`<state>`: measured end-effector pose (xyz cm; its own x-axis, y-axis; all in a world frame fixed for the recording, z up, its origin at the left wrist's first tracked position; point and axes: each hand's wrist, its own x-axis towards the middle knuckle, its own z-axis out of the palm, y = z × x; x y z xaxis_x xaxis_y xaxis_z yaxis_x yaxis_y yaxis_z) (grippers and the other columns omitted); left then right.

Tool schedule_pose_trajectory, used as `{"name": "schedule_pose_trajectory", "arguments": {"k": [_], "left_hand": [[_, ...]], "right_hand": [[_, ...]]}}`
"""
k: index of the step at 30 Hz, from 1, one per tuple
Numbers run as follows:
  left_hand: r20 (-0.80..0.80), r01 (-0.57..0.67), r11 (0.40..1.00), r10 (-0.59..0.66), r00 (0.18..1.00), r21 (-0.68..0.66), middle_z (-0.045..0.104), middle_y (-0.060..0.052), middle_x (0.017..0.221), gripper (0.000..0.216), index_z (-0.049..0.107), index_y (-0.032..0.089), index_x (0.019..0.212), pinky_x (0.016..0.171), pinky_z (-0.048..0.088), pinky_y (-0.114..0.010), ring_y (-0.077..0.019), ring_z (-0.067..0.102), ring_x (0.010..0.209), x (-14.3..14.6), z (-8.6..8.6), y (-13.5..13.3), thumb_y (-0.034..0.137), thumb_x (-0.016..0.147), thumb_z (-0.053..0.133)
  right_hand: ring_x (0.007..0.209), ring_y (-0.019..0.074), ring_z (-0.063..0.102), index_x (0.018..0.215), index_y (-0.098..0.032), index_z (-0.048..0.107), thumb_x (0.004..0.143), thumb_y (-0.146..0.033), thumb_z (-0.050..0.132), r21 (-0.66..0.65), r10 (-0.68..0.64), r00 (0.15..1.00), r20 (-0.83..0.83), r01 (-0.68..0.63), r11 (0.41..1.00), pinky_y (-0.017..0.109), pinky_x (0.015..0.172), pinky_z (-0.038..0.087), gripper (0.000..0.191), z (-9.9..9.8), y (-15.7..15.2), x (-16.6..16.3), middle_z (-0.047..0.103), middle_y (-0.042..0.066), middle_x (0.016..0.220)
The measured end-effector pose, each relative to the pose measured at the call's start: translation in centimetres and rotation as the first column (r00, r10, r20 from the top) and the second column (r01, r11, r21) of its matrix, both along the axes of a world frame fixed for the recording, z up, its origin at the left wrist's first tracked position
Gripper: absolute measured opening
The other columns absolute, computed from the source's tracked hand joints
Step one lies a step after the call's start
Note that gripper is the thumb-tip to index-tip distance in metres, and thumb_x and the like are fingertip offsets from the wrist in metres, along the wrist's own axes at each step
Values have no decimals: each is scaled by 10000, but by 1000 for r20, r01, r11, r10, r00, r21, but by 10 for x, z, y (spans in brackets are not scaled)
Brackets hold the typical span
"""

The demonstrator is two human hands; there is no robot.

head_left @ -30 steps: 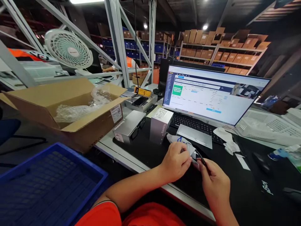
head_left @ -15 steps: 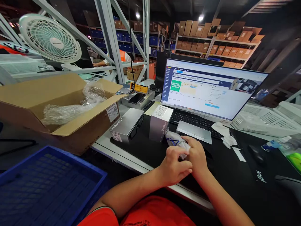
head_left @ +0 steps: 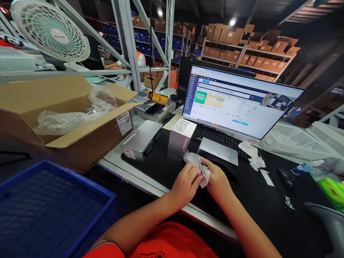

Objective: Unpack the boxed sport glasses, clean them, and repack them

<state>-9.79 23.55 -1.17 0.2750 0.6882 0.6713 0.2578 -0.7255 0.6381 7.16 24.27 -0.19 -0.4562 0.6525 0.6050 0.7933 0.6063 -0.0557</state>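
Observation:
Between my two hands is a soft whitish drawstring pouch (head_left: pixel 194 159) with a bit of blue cord showing. My left hand (head_left: pixel 187 182) pinches its near edge by the cord, fingers bent together. My right hand (head_left: pixel 217 178) grips the pouch from the other side; part of those fingers is hidden behind the fabric. Whatever may be inside the pouch cannot be seen. Just beyond stands an upright silver-grey box (head_left: pixel 178 145) with a label on top. A second, similar box (head_left: pixel 141 139) lies to its left. A flat silver-grey piece (head_left: pixel 219 150) rests by the keyboard (head_left: pixel 205 133).
An open carton (head_left: pixel 88 143) with bubble wrap stands left, above a blue crate (head_left: pixel 107 200). A monitor (head_left: pixel 228 104) is behind the keyboard. Rightward are crumpled white cloth (head_left: pixel 255 161), a mouse (head_left: pixel 285 179) and white baskets (head_left: pixel 285 138). A phone (head_left: pixel 154 109) sits near the back.
My left hand has closed on the blue cord, where its fingers were loosely curled before. The pouch is drawn nearer and more bunched. The whole view has shifted slightly.

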Motion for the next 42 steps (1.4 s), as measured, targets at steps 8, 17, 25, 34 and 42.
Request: {"name": "schedule_pose_trajectory", "arguments": {"k": [8,17,25,34,42], "left_hand": [[102,-91,965,119,988,-245,531,0,812,191,473,213,894,679,405,-272,-148,516,740,-18,-4,4,330,1032,413],[273,235,718,-65,960,-656,376,120,536,462,473,206,923,496,250,-191,-72,314,473,-39,7,17,597,801,686],[-38,64,822,-103,994,-567,500,46,579,346,606,159,709,520,311,-204,-89,416,532,-87,-5,20,467,859,659],[-538,-156,936,-41,842,-316,629,65,695,770,448,195,1458,596,388,-230,-148,589,601,-62,-39,25,317,787,806],[-665,-87,973,211,717,215,678,-27,761,129,660,187,931,577,402,-269,-184,647,677,-44,-25,35,223,975,545]], "right_hand": [[1014,247,713,1080,-192,726,965,-135,477,-411,-151,918,367,306,859,303,774,561,280,57,20,-22,628,145,1353],[761,213,697,978,-169,760,920,-237,621,-563,-88,954,287,242,790,276,674,492,165,80,23,-27,757,85,876],[476,84,423,1086,-184,801,625,-575,866,-844,-27,908,-418,-377,382,217,465,300,608,110,19,105,536,-63,550],[470,81,453,818,-193,799,767,-399,824,-728,-404,615,-677,-479,491,193,428,375,214,58,-39,154,598,4,591],[1188,255,641,1373,-251,597,844,-338,756,-274,-170,399,-901,-218,937,444,1005,583,559,30,-53,60,581,128,1376]]}}
